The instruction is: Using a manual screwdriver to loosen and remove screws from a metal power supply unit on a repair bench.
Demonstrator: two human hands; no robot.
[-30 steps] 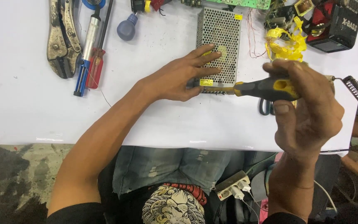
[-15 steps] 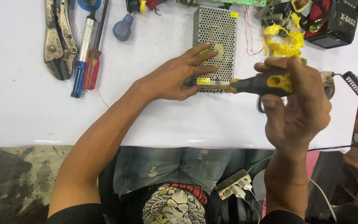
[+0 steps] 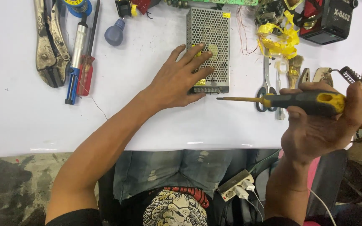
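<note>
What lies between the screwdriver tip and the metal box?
Only bare white table, in the head view: the screwdriver tip in the right hand points just below the perforated metal box.

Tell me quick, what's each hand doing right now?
Left hand: open, flat on the perforated metal box.
Right hand: closed, holding the yellow-and-black screwdriver.

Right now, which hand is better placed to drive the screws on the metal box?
Right. The right hand already holds the screwdriver, tip aimed at the box; the left hand lies flat on it.
</note>
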